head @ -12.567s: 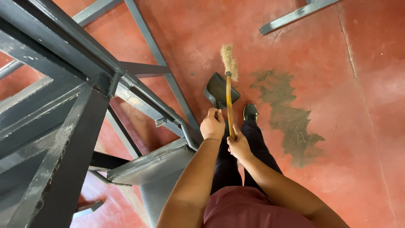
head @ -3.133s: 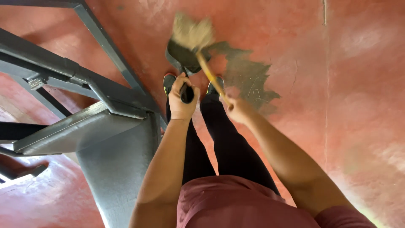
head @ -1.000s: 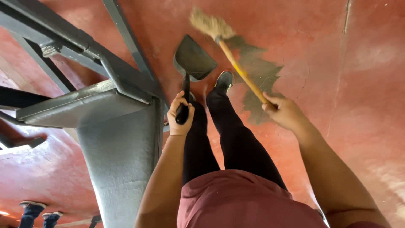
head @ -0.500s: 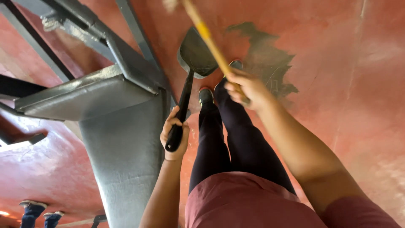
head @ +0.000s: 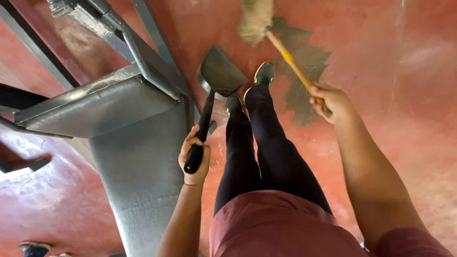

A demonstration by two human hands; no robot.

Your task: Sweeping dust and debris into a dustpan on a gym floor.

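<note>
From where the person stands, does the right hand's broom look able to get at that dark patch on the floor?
Probably yes: the broom in the right hand already has its bristles at the dark patch, with only bare floor between.

The dustpan (head: 220, 74) looks like matt black plastic; the broom (head: 278, 40) has a glossy yellow wooden handle and straw bristles — the red floor (head: 409, 95) is smooth, the frame (head: 119, 109) grey-painted metal.

One head-worn view looks steeply down, close over the person's legs; red floor (head: 409, 143) beyond.
</note>
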